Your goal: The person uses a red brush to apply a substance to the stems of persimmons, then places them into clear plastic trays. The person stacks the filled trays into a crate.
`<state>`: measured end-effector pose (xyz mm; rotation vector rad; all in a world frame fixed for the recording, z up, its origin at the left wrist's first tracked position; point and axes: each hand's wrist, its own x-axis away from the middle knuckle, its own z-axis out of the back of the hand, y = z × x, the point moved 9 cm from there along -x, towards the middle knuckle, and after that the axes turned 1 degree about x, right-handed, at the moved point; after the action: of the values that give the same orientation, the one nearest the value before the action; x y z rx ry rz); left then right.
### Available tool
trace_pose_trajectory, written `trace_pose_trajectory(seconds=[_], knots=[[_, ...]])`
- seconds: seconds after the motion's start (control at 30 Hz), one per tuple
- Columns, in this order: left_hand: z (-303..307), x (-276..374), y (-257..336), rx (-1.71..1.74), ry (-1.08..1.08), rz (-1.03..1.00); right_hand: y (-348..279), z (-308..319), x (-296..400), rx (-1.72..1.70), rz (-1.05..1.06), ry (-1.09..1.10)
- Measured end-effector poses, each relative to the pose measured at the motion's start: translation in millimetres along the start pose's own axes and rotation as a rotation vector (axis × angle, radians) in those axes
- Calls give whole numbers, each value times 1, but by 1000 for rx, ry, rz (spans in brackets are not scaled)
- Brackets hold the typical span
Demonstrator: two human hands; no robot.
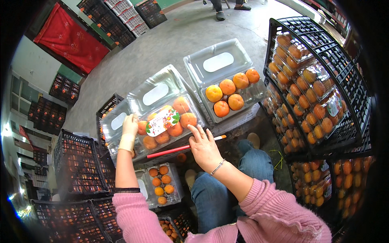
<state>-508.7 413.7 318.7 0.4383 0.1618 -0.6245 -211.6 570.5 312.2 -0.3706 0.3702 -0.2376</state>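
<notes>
A clear plastic clamshell box (170, 139) of orange persimmons (180, 104) lies in front of me, with a printed label (162, 123) on its closed cover. My left hand (130, 129), in a pale glove, grips the box's left edge with curled fingers. Under the palm of my right hand (205, 145) is a paintbrush (168, 151) with a red handle and an orange tip. The fingertips of that hand rest on the box's near right edge. Beside it to the right, an open clamshell (217, 57) holds several persimmons in a molded tray (255, 91), some of whose hollows are bare.
Black crates (340, 60) of packed persimmons are stacked at right. More crates (79, 164) stand at left. An open box of persimmons (176, 194) sits lower down near my knees. A person's shoe (220, 15) is on the concrete floor (194, 33) at the far end.
</notes>
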Motion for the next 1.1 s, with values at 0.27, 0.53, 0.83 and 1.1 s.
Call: trace_pose_trajectory(seconds=[0.27, 0.53, 0.83, 1.1], knots=[[-30, 96, 7, 951, -497, 736, 4, -13, 2, -12, -40, -47], [-24, 111, 89, 1434, -428, 503, 20, -7, 2, 43, -75, 15], [-35, 126, 80, 1821, -137, 557, 62, 81, 8, -732, -253, 513], [12, 222, 96, 1878, 142, 450, 65, 22, 13, -1406, -635, 33]])
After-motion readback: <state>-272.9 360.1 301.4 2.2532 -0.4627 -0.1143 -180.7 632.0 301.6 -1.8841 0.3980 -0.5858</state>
